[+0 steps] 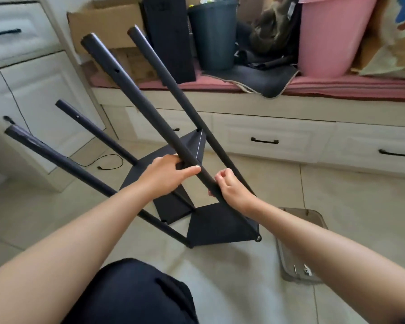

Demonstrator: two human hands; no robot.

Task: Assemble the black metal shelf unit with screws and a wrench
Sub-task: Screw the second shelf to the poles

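The black shelf unit [220, 225] lies tipped on the tiled floor [348, 202], its four poles slanting up and away. Both hands grasp the nearest pole [136, 94] — the left hand [166, 176] curled round it, the right hand [232, 187] clenched on it just below. A clear plastic box [297, 260] sits on the floor beside the right forearm.

left arm: bare, reaching forward from lower left | left hand [167, 175]: fingers curled round a pole [150, 113], thumb stretched along it | right arm: bare, reaching in from lower right | right hand [229, 185]: fingers curled, gripping the same pole lower down
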